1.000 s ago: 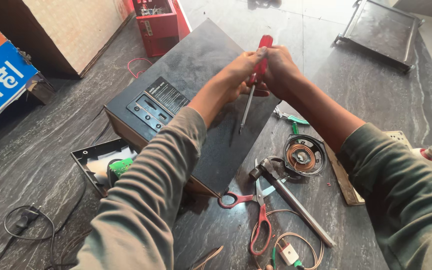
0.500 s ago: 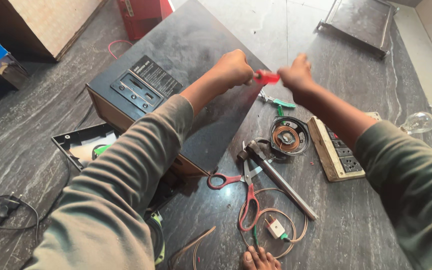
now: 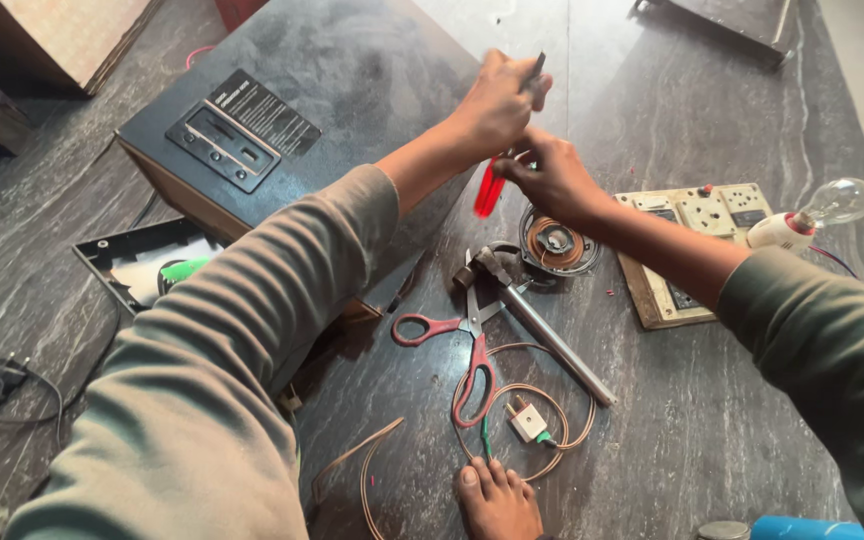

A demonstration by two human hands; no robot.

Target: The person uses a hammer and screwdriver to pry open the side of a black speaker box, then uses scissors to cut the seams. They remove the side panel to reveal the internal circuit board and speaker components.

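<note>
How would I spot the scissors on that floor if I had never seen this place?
Find the big black box lying on the dark stone floor. Just off its near right corner, beside a metal hammer, lie the scissors. They alone have red loop handles, and their lower handle rests on a coil of thin brown wire.

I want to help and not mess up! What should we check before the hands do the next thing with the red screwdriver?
1. Grip on the red-handled screwdriver: the left hand is on the shaft, the right hand by the handle: ok.
2. Tip seated on a screw: hidden in the left hand: cannot tell.
3. Black box lying flat on the floor: ok.
4. Bare foot touching the wire loop, close to the scissors: not ok.
5. Glass bulb lying loose near the right arm: not ok.
</note>
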